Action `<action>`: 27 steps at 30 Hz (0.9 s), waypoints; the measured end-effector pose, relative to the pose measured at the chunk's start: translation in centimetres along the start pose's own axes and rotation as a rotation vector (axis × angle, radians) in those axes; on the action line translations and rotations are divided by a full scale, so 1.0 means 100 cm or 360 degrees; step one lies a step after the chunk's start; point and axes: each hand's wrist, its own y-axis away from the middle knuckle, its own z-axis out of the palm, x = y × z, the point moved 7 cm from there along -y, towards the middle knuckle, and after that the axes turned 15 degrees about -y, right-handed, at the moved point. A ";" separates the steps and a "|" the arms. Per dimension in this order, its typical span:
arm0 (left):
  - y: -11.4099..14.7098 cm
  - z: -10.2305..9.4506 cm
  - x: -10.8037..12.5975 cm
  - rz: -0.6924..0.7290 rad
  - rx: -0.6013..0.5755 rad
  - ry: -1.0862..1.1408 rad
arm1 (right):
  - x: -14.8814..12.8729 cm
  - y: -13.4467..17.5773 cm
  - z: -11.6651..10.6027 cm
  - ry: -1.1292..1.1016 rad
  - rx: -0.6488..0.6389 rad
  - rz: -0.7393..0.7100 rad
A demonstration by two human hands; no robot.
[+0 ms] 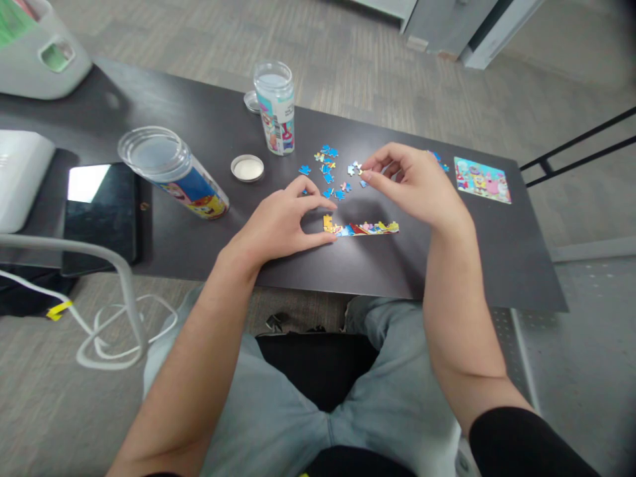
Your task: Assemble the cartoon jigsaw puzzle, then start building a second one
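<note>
On the dark table lies a joined strip of jigsaw puzzle point(368, 229), its straight edge facing me. My left hand point(283, 222) is open at the strip's left end, thumb at the corner and fingers arched behind. Beyond the strip, my right hand point(405, 179) pinches a small puzzle piece point(361, 172) between thumb and forefinger, partly hidden by the fingertips. Loose, mostly blue puzzle pieces point(328, 177) are scattered between my hands. More loose pieces point(444, 167) show behind my right hand. A colourful cartoon picture card point(481, 180) lies to the right.
Two clear canisters with cartoon labels, a near one point(191, 189) and a far one point(277, 119), stand left of the pieces. A round lid point(247, 168) lies between them. Farther left are a black tablet point(99, 225), a white device point(20, 179) and a looped cable point(124, 285).
</note>
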 end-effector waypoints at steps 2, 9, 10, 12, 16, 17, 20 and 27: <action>0.000 0.001 0.001 0.0030 0.0003 -0.0019 | 0.004 -0.002 -0.001 0.0061 -0.0007 0.0013; -0.002 0.002 -0.003 0.0034 -0.0006 0.0034 | 0.032 -0.004 0.018 0.0072 -0.0143 0.0136; -0.002 0.001 -0.002 0.0034 -0.0003 0.0039 | 0.035 -0.004 0.021 0.0057 -0.0171 0.0155; -0.002 0.000 -0.001 0.0043 -0.0002 0.0056 | 0.039 -0.003 0.026 0.0012 -0.0254 0.0168; -0.002 -0.001 0.002 0.0023 0.0022 0.0089 | 0.039 -0.001 0.034 -0.0063 -0.0421 0.0142; -0.002 -0.001 0.001 0.0000 0.0035 0.0080 | 0.039 -0.001 0.035 -0.0061 -0.0433 0.0148; -0.004 0.001 0.001 -0.0059 0.0046 0.0026 | 0.041 -0.002 0.037 -0.0048 -0.0435 0.0164; -0.004 0.002 -0.001 -0.0107 0.0057 0.0039 | 0.043 -0.002 0.035 -0.0019 -0.0405 0.0104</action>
